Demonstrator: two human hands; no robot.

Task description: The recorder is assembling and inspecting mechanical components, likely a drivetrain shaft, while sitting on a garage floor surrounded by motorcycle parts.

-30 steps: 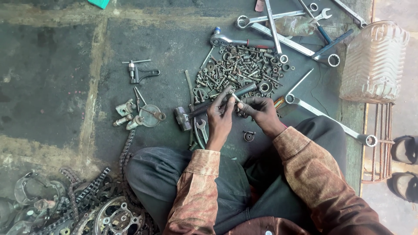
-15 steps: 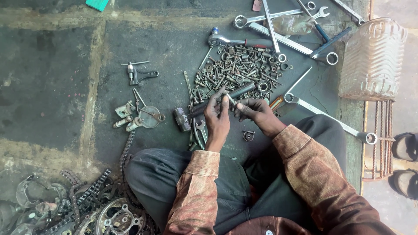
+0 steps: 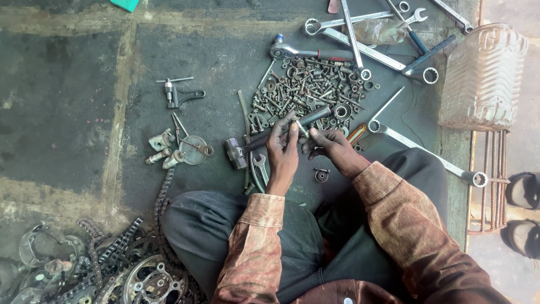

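One view only, a head-worn camera, and it looks almost straight down from above the seated person. The lap and rust-stained sleeves fill the bottom edge, so the lens sits close over the body and faces forward and downward onto the dark floor (image 3: 67,101). The left hand (image 3: 283,151) and right hand (image 3: 332,147) meet near the middle of the frame, at arm's length below the camera. Beyond the hands lies the pile of nuts and bolts (image 3: 315,90); to their right stands the clear plastic jar (image 3: 484,79); down to their left, at the frame's corner, the chains and sprockets (image 3: 112,264).
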